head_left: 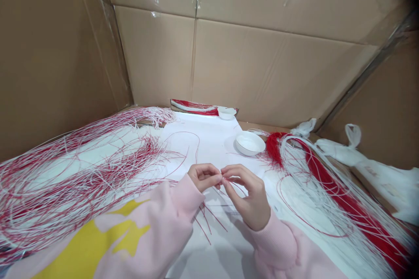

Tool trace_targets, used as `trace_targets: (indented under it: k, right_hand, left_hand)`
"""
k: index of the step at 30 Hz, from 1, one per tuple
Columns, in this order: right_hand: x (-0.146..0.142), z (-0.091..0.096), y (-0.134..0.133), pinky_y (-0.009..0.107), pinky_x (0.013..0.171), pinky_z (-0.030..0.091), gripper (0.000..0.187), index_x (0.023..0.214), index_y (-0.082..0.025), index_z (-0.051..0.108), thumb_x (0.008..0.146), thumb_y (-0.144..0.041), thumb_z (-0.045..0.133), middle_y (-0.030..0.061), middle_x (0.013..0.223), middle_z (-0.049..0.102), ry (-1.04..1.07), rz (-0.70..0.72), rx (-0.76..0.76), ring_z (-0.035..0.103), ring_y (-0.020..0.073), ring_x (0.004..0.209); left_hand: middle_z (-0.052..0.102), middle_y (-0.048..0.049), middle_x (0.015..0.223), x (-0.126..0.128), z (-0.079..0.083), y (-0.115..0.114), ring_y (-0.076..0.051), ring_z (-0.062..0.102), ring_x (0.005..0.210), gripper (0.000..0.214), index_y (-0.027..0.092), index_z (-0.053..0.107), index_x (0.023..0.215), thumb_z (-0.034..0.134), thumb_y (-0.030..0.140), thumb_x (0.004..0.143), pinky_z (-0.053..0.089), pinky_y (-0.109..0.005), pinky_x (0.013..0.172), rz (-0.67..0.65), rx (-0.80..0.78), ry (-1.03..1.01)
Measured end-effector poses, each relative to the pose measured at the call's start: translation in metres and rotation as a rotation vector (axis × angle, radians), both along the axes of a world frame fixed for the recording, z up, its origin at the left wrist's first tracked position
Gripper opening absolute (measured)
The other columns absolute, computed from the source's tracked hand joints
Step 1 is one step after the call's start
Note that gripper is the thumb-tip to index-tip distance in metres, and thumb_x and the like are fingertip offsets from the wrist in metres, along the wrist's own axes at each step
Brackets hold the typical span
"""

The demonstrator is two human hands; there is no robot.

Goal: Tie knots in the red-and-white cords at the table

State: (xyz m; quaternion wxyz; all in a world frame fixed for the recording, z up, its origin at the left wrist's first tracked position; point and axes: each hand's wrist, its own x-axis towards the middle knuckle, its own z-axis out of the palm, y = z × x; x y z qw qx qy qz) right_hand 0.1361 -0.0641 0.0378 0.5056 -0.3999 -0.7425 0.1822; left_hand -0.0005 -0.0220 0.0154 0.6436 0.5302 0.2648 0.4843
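Your left hand [204, 177] and right hand [245, 196] appear to pinch a thin red strand [240, 188] at the fingertips, raised for close work. One string bundle [78, 170] lies along the left edge, another [340, 192] along the right, clear of your hands.

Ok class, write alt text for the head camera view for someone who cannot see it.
Left hand and right hand, in pink sleeves, pinch thin red strands above white paper. Red-and-white strand bundles lie either side; a white bowl sits beyond.

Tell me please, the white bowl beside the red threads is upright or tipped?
Upright: the white bowl sits flat on the white sheet, rim facing up.
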Motion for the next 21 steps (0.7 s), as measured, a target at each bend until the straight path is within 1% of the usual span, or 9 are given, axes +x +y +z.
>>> trace_targets:
  k: [3, 6, 12, 14, 18, 21]
  right_hand:
    - [0.000, 0.002, 0.000, 0.029, 0.063, 0.050, 0.009, 0.077, -0.018, 0.055, 0.074, -0.012, 0.049, 0.0062, 0.082, 0.057, -0.009, 0.024, 0.023, 0.055, 0.0152, 0.076]
    - [0.000, 0.003, -0.001, 0.030, 0.063, 0.049, 0.009, 0.073, -0.018, 0.051, 0.070, -0.009, 0.049, 0.0060, 0.081, 0.056, -0.007, 0.018, 0.037, 0.054, 0.0152, 0.075]
    - [0.002, 0.002, -0.003, 0.031, 0.065, 0.047, 0.014, 0.069, -0.018, 0.043, 0.065, -0.005, 0.044, 0.0055, 0.083, 0.055, 0.016, 0.001, 0.005, 0.053, 0.0163, 0.077]
    - [0.003, 0.001, -0.002, 0.031, 0.066, 0.047, 0.015, 0.069, -0.019, 0.041, 0.063, -0.005, 0.043, 0.0058, 0.083, 0.055, 0.032, 0.010, -0.005, 0.053, 0.0169, 0.078]
    - [0.005, 0.000, -0.002, 0.033, 0.067, 0.046, 0.016, 0.068, -0.019, 0.039, 0.062, -0.005, 0.042, 0.0061, 0.084, 0.055, 0.040, 0.006, -0.017, 0.052, 0.0180, 0.079]
    - [0.005, 0.001, -0.002, 0.032, 0.068, 0.046, 0.014, 0.069, -0.019, 0.039, 0.063, -0.006, 0.042, 0.0056, 0.084, 0.055, 0.043, 0.001, -0.025, 0.053, 0.0181, 0.081]
  left_hand:
    - [0.055, -0.0002, 0.049, 0.000, -0.001, 0.000, -0.009, 0.051, 0.046, 0.022, 0.010, 0.058, 0.059, 0.068, 0.030, 0.058, 0.043, -0.020, 0.050, -0.015, 0.002, 0.009]
    - [0.055, 0.0001, 0.050, 0.000, 0.000, -0.001, -0.008, 0.051, 0.047, 0.022, 0.010, 0.057, 0.059, 0.067, 0.030, 0.058, 0.043, -0.020, 0.050, -0.032, 0.000, 0.019]
    - [0.052, 0.0007, 0.049, -0.001, -0.004, 0.002, -0.007, 0.046, 0.045, 0.022, 0.011, 0.055, 0.058, 0.065, 0.031, 0.059, 0.039, -0.020, 0.048, 0.049, 0.012, 0.038]
    - [0.050, 0.0016, 0.048, -0.001, -0.007, 0.006, -0.006, 0.044, 0.044, 0.023, 0.011, 0.054, 0.059, 0.064, 0.032, 0.059, 0.036, -0.019, 0.047, 0.091, -0.023, -0.008]
    - [0.045, 0.0035, 0.046, -0.002, -0.011, 0.015, -0.004, 0.040, 0.042, 0.025, 0.012, 0.051, 0.057, 0.065, 0.032, 0.055, 0.033, -0.018, 0.044, 0.171, -0.151, -0.181]
    - [0.044, 0.0040, 0.046, -0.003, -0.011, 0.017, -0.004, 0.039, 0.041, 0.025, 0.012, 0.050, 0.057, 0.065, 0.031, 0.055, 0.032, -0.018, 0.043, 0.197, -0.162, -0.215]
